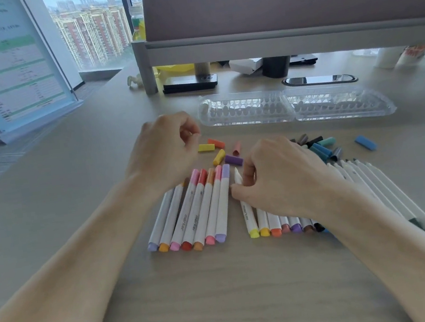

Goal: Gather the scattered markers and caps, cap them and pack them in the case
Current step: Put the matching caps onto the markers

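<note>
Markers (190,211) lying in a capped row at lower centre of the counter (75,176), an uncapped row (274,222) sitting just right of it, the clear case (292,106) lying above at centre right; right grip (282,179) pinching the yellow-ended marker (249,217), left grip (165,150) curling near a yellow cap (206,147), contents impossible to tell. Probably risking a bare tip smearing the counter, a wrist knocking the rows askew, or a wrong-coloured cap going on. Hiding most uncapped tips and some dark caps (315,140) behind the right grip.

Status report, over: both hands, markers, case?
Left hand curled near loose caps, grip unclear. Right hand pinches uncapped yellow marker. Case open, nothing packed. Nothing in the way.
</note>
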The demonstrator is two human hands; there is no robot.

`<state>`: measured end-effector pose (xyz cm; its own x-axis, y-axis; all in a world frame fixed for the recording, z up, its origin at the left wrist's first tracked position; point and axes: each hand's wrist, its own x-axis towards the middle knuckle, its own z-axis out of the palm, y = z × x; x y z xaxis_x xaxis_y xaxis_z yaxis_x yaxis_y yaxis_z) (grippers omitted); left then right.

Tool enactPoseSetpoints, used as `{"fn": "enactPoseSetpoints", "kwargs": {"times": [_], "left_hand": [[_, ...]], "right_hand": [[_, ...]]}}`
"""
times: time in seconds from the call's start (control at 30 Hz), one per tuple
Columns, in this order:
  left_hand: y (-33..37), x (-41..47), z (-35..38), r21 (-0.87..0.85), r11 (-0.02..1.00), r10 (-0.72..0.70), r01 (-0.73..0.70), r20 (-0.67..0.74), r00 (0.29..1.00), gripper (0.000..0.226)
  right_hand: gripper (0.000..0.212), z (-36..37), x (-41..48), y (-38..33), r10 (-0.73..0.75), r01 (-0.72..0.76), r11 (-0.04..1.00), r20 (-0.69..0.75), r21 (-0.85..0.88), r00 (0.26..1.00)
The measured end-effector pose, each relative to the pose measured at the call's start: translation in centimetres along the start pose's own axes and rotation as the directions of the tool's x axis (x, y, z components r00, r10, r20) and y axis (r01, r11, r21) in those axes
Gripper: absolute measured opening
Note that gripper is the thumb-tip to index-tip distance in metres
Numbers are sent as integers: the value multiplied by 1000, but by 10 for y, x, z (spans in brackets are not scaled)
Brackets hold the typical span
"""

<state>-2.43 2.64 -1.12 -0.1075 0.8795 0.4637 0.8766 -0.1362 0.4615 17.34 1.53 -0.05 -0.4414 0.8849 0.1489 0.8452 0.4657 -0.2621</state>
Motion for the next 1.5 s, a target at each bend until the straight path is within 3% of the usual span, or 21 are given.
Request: {"fn": "enactPoseSetpoints", "kwargs": {"times": [0.13,0.23,0.37,0.6,0.83,0.97,1.03,1.13,1.27,1.33,1.5], "left_hand": [[-2,0,12,29,1000,7,-11,112,994,8],[-9,5,14,48,999,-16,11,104,994,5],[-18,11,12,65,998,-31,23,120,992,18],[-15,13,9,54,998,-24,13,216,976,10],[-8,11,3,179,980,25,-90,337,941,11],[-9,10,0,179,976,57,-121,327,943,8],[-9,9,-1,89,992,60,-85,251,966,4],[-4,10,-3,-204,978,-26,48,106,994,10],[9,8,-9,-622,761,-110,184,157,981,40],[15,5,-10,-708,674,-90,210,204,975,42],[22,3,-8,-763,608,-77,220,220,973,26]], "right_hand": [[31,1,0,-1,9,-9,999,-7,43,1000],[36,1,2,0,50,-44,987,-37,153,998],[42,0,7,3,112,-73,938,-98,338,989],[39,0,9,3,173,-132,831,-26,540,985],[26,1,9,3,166,-140,788,12,600,986],[21,-1,9,2,167,-103,794,-52,599,985],[20,-2,8,0,159,-76,793,-86,605,983],[19,-2,6,-1,136,-53,793,-91,607,987],[19,2,5,-1,118,-49,797,-77,602,990],[19,3,5,-1,102,-38,797,-72,603,992],[17,5,4,-3,86,-30,798,-66,602,994]]}}
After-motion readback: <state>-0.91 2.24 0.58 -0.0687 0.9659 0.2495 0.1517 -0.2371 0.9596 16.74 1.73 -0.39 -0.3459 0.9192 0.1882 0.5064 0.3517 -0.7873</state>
